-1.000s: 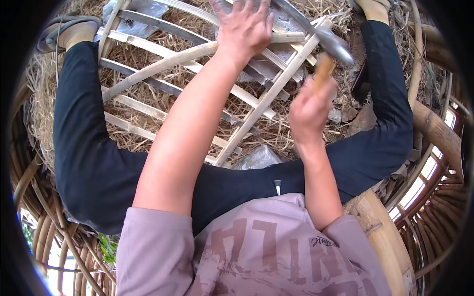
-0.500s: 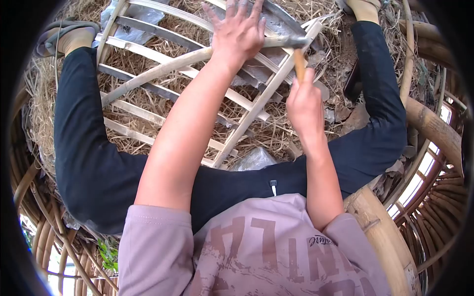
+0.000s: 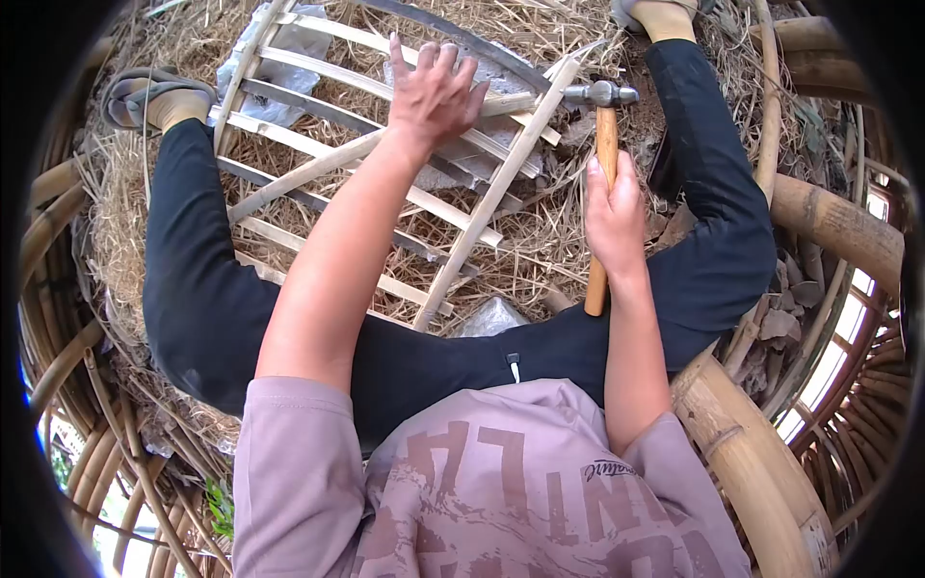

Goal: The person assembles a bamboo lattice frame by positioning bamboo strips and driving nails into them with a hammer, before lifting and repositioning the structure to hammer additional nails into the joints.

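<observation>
Dry straw (image 3: 540, 241) lies beneath your pale slatted lattice frame (image 3: 493, 197). Your metal-headed hammer with a wooden handle (image 3: 606, 135), over the frame half a second ago, is now just beside its right edge. Your right hand (image 3: 617, 217) wraps its fingers around the handle; your left hand (image 3: 436, 96), fingers bent and spread, is over the slats, contact unclear.

The hammer's handle (image 3: 605, 135) is orange-brown, its head (image 3: 602, 93) silver-grey. Cream slats (image 3: 279, 133) mix with dark grey slats (image 3: 308, 103) over tan straw (image 3: 130, 212). The trousers (image 3: 198, 289) are black; the mauve shirt (image 3: 299, 453) carries darker, brownish lettering (image 3: 501, 462). The thick bamboo (image 3: 747, 462) is yellow-tan; the left sandal (image 3: 125, 101), blurred, seems grey.
</observation>
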`<state>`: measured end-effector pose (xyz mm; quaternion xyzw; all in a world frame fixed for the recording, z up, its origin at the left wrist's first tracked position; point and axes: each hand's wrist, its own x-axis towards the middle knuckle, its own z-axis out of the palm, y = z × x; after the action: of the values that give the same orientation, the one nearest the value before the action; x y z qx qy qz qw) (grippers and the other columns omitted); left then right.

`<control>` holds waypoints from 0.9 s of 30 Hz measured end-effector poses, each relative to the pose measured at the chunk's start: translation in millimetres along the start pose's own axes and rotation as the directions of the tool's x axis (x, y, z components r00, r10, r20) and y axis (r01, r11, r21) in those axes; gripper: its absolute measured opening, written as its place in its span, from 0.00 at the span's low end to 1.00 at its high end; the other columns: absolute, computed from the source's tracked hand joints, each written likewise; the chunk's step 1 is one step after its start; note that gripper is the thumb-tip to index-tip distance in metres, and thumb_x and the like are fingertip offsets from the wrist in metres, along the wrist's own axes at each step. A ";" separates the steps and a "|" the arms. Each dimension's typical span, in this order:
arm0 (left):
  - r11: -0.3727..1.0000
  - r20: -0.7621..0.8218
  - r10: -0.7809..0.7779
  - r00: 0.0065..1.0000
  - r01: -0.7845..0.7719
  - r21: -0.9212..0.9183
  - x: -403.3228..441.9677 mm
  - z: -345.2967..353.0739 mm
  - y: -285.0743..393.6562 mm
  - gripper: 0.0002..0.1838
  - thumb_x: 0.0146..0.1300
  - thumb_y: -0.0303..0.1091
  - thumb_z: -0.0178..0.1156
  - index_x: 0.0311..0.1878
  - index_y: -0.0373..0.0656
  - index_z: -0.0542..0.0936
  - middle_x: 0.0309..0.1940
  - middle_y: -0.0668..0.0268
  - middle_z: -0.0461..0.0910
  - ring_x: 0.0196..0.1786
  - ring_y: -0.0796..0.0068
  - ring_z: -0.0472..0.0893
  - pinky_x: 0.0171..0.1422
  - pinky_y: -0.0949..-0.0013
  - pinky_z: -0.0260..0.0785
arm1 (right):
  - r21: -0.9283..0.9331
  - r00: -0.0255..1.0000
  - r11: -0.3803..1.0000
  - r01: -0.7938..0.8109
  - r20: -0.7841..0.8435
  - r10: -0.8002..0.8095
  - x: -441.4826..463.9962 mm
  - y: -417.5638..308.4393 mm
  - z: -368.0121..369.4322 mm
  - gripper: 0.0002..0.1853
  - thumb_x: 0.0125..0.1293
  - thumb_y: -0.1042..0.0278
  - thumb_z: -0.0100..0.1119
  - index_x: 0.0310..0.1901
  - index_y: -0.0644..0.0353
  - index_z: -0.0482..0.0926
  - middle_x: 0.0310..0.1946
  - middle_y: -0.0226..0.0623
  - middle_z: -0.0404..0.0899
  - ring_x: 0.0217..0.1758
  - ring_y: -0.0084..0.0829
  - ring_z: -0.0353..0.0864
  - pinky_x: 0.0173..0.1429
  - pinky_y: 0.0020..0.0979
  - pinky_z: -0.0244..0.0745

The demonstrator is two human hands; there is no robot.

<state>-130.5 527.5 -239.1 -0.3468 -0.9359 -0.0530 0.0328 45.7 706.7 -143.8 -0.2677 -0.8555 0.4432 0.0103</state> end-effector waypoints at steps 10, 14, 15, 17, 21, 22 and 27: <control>0.836 0.268 0.475 0.838 -0.525 0.161 20.8 -20.7 -14.7 0.35 0.71 0.67 0.54 0.64 0.44 0.76 0.57 0.60 0.77 0.66 0.61 0.75 0.79 0.41 0.59 | 0.150 1.000 0.989 -0.013 0.015 0.011 3.4 11.1 -4.9 0.12 0.80 0.64 0.54 0.42 0.65 0.70 0.22 0.47 0.76 0.26 0.42 0.79 0.32 0.43 0.72; 0.771 0.304 0.552 0.777 -0.614 0.169 32.1 -20.3 -13.1 0.33 0.69 0.65 0.58 0.55 0.40 0.79 0.52 0.61 0.79 0.58 0.62 0.78 0.73 0.42 0.64 | 0.178 1.000 0.984 -0.012 0.007 0.011 4.1 2.1 -6.8 0.11 0.80 0.65 0.53 0.42 0.65 0.69 0.23 0.49 0.77 0.27 0.47 0.81 0.33 0.45 0.72; 0.752 0.338 0.563 0.754 -0.637 0.169 36.3 -20.1 -12.6 0.32 0.68 0.64 0.59 0.53 0.40 0.79 0.50 0.62 0.79 0.56 0.63 0.79 0.72 0.43 0.65 | 0.190 1.000 0.982 -0.015 0.009 0.013 3.8 2.5 -6.4 0.11 0.80 0.65 0.53 0.42 0.65 0.69 0.24 0.50 0.77 0.27 0.48 0.82 0.33 0.45 0.72; 0.712 0.408 0.582 0.704 -0.683 0.163 45.1 -26.2 -10.0 0.30 0.67 0.62 0.60 0.50 0.40 0.78 0.45 0.63 0.79 0.52 0.63 0.80 0.69 0.44 0.67 | 0.212 1.000 0.977 0.009 -0.004 -0.008 3.1 3.7 -5.4 0.10 0.79 0.66 0.53 0.43 0.65 0.69 0.24 0.52 0.78 0.28 0.52 0.82 0.33 0.46 0.72; 0.686 0.381 0.612 0.692 -0.705 0.180 45.8 -24.2 -10.4 0.27 0.64 0.59 0.64 0.47 0.42 0.78 0.39 0.63 0.79 0.48 0.65 0.80 0.66 0.47 0.67 | 0.212 1.000 0.977 0.022 -0.018 -0.018 5.0 1.7 -9.6 0.10 0.79 0.67 0.53 0.43 0.66 0.70 0.24 0.53 0.78 0.28 0.54 0.82 0.32 0.47 0.72; 0.694 0.391 0.605 0.693 -0.700 0.168 45.5 -24.4 -10.2 0.26 0.62 0.57 0.66 0.47 0.42 0.78 0.40 0.63 0.79 0.48 0.65 0.80 0.65 0.49 0.67 | 0.215 1.000 0.976 0.016 -0.017 -0.013 5.3 1.7 -10.3 0.10 0.79 0.66 0.53 0.43 0.66 0.70 0.24 0.54 0.78 0.28 0.54 0.82 0.32 0.47 0.71; 0.665 0.220 0.693 0.686 -0.727 0.172 51.3 -39.6 -21.9 0.26 0.65 0.58 0.63 0.47 0.42 0.79 0.36 0.64 0.79 0.43 0.70 0.80 0.61 0.50 0.71 | 0.264 0.999 0.964 -0.039 -0.018 0.045 5.2 1.2 -8.0 0.11 0.80 0.66 0.53 0.43 0.66 0.70 0.24 0.53 0.77 0.27 0.52 0.81 0.31 0.46 0.70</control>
<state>-182.7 539.3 -196.4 -0.6803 -0.7250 0.1038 0.0301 43.8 715.7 -141.0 -0.2873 -0.7828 0.5499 0.0466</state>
